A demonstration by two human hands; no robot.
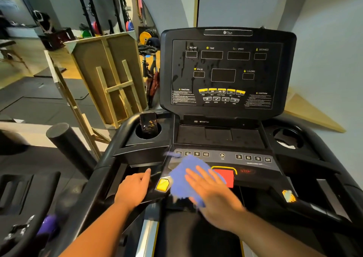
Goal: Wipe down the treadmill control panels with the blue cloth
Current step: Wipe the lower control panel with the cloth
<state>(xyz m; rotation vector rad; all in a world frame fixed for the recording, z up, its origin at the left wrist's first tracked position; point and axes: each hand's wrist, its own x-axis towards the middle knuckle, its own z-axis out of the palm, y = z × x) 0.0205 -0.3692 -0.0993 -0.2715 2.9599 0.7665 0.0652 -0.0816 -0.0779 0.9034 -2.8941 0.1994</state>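
Observation:
The black treadmill's upright display panel (225, 74) faces me, with wet streaks on its left side. Below it runs the lower control strip (253, 159) with numbered buttons and a red stop button (225, 175). The blue cloth (186, 174) lies flat on the left part of that strip, blurred. My right hand (212, 192) presses on the cloth with the fingers spread flat. My left hand (135, 188) rests on the left handlebar (110, 174) beside a yellow button (163, 185), fingers curled over it.
A phone (148, 124) stands in the left cup holder; the right cup holder (287, 137) holds something pale. A wooden frame (110, 76) leans to the left of the treadmill. A neighbouring machine (25, 198) sits at the bottom left, with an exercise bike (149, 64) and weights behind.

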